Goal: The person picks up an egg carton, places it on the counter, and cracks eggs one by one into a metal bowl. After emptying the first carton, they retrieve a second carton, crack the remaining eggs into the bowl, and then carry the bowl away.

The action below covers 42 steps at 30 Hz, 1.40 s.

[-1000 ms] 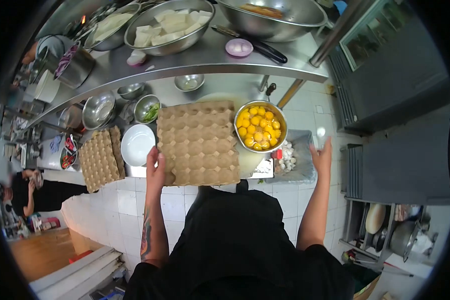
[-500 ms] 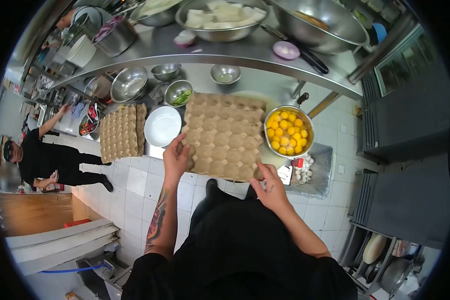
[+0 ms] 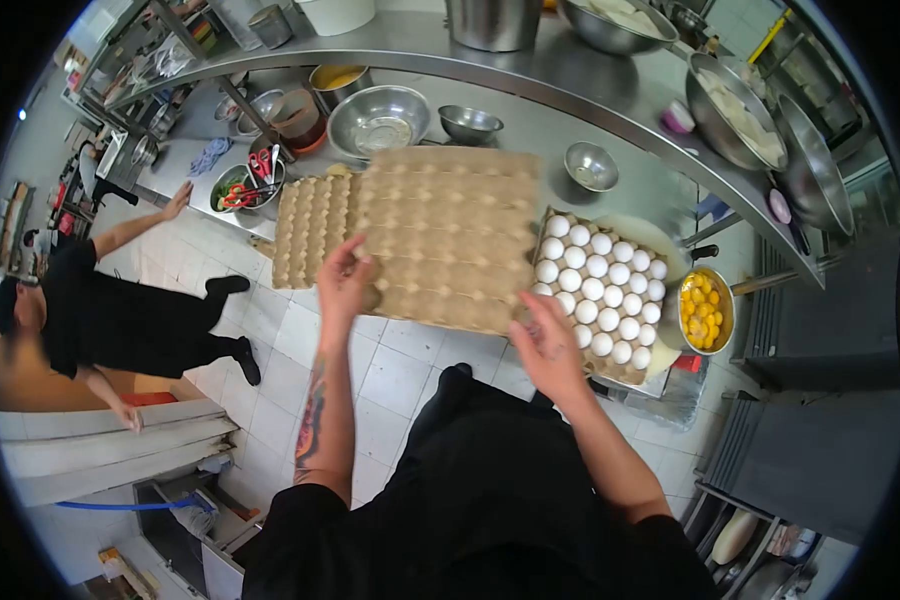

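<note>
An empty cardboard egg tray is held up between my two hands. My left hand grips its near left corner, and my right hand grips the near right corner. Just right of it, a tray full of white eggs lies on the steel counter. Farther right stands a metal pot of cracked eggs with many yolks. To the left, other empty egg trays rest on the counter, partly behind the held one.
Metal bowls stand along the back of the counter. Above runs a steel shelf bearing bowls and pots. A bowl with red-handled scissors sits at the left. A co-worker in black stands on the tiled floor to the left.
The empty egg tray has moved left in my hands, away from the pot of yolks. The full tray of white eggs beneath it now shows. My view has turned left.
</note>
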Available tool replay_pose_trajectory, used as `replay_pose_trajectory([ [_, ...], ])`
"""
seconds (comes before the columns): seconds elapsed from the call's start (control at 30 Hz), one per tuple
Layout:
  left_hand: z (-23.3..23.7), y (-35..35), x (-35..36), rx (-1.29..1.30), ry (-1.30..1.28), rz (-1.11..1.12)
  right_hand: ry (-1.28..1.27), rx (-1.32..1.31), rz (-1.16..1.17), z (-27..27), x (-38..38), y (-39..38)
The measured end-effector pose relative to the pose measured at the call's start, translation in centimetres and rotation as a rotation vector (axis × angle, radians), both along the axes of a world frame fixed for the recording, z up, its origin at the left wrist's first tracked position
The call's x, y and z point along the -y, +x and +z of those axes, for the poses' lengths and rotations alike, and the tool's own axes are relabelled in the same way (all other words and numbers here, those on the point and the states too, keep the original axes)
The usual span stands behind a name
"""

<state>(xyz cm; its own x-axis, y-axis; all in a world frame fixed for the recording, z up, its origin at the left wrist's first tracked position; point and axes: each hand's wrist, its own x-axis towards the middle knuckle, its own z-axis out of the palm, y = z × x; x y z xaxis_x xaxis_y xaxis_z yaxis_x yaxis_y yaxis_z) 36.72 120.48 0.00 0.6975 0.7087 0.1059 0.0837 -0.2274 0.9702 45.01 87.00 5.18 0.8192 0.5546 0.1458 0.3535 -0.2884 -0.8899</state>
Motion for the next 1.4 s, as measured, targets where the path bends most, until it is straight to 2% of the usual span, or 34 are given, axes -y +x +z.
replay_pose_trajectory([
  [0.07,-1.7,-3.0,-7.3,-0.001,0.101,0.065,-0.014,-0.030,0.125,-2.2,-6.4,-0.3],
  [0.13,-1.9,-6.1,-13.3,-0.111,0.023,0.124,0.015,-0.157,0.214,-3.2,-12.6,-1.2],
  [0.2,-4.3,-8.6,-19.1,-0.117,0.101,0.160,0.028,-0.086,0.232,-6.3,-18.3,-2.1],
  [0.27,-3.1,-9.4,-21.4,-0.240,0.171,0.152,0.003,-0.049,0.227,-8.3,-22.0,-2.5],
  [0.33,-7.5,-9.3,-25.9,-0.316,0.318,0.134,0.022,-0.042,0.175,-7.0,-21.5,-2.7],
  [0.4,-11.2,-8.6,-27.9,-0.326,0.679,0.145,0.038,-0.027,0.132,-5.1,-18.0,-2.0],
  [0.43,-11.3,-7.8,-26.7,-0.308,0.667,0.107,0.071,-0.004,0.126,-4.0,-14.7,-1.3],
  [0.47,-10.1,-7.4,-25.4,-0.305,0.906,0.171,0.108,0.020,0.131,-2.4,-11.2,-0.7],
  [0.5,-8.7,-6.7,-23.8,-0.301,1.146,0.249,0.111,-0.092,0.046,-0.1,-6.9,-0.1],
  [0.53,-7.2,-5.5,-20.6,-0.197,0.977,0.217,0.129,-0.048,-0.103,-1.8,-2.3,0.9],
  [0.57,-5.7,-4.3,-15.8,-0.101,0.806,0.188,0.203,0.319,-0.285,-4.5,2.6,2.3],
  [0.6,-4.0,-2.8,-10.0,-0.046,0.516,0.060,0.011,0.228,-0.514,-3.5,7.5,2.5],
  [0.63,-2.9,-1.5,-4.3,0.035,0.427,-0.159,-0.148,0.103,-0.635,-2.5,11.9,2.3],
  [0.67,-2.6,0.1,1.2,-0.055,0.383,-0.384,-0.398,0.277,-0.579,-1.4,14.8,1.9],
  [0.7,0.1,1.0,7.6,0.008,0.428,-0.580,-0.645,0.449,-0.509,-0.8,16.4,1.3],
  [0.73,0.2,2.5,11.4,0.073,0.599,-0.813,-0.643,0.447,-0.510,-1.0,16.6,0.9],
  [0.77,1.4,3.1,15.2,0.099,0.731,-0.843,-0.672,0.425,-0.445,-1.4,16.8,0.5],
  [0.83,0.9,4.9,18.8,0.065,0.713,-0.961,-0.694,0.407,-0.385,-2.0,17.7,0.6],
  [0.93,-0.9,6.0,19.5,-0.024,0.707,-0.934,-0.616,0.277,-0.370,-2.1,19.6,2.1],
  [1.0,-1.0,6.5,18.7,-0.018,0.742,-0.964,-0.524,0.214,-0.232,-1.8,20.8,2.9],
  [1.07,-0.8,7.5,17.6,0.025,0.610,-1.102,-0.481,0.231,-0.176,-2.4,23.1,3.8],
  [1.1,-0.5,7.8,17.7,0.025,0.615,-1.100,-0.224,0.028,-0.278,-2.2,24.1,4.2],
  [1.13,-0.1,7.6,18.2,0.039,0.531,-0.989,0.031,-0.177,-0.372,-2.0,25.6,4.8],
  [1.17,0.0,7.2,18.7,0.050,0.446,-0.877,0.226,-0.250,-0.392,-2.4,28.1,6.0],
  [1.2,-1.8,6.9,18.7,0.015,0.172,-0.792,0.228,-0.253,-0.391,-1.9,29.9,7.1],
  [1.23,-2.3,6.6,19.0,0.017,-0.048,-0.681,0.400,-0.232,-0.485,-0.9,31.6,8.6],
  [1.27,-1.6,6.4,19.7,-0.099,-0.491,-0.514,0.574,-0.207,-0.579,-0.3,33.2,10.2],
  [1.3,-2.3,6.1,19.5,-0.045,-0.672,-0.493,0.582,-0.204,-0.585,-0.2,34.6,12.1],
  [1.33,-3.2,5.9,19.3,0.009,-0.853,-0.468,0.693,-0.256,-0.637,0.0,35.9,14.4],
  [1.37,-3.4,5.7,19.9,0.009,-0.850,-0.470,0.801,-0.310,-0.686,0.2,37.0,16.6],
  [1.4,-3.5,5.5,20.4,-0.132,-0.484,-0.528,0.804,-0.309,-0.681,-0.2,37.6,18.9],
])
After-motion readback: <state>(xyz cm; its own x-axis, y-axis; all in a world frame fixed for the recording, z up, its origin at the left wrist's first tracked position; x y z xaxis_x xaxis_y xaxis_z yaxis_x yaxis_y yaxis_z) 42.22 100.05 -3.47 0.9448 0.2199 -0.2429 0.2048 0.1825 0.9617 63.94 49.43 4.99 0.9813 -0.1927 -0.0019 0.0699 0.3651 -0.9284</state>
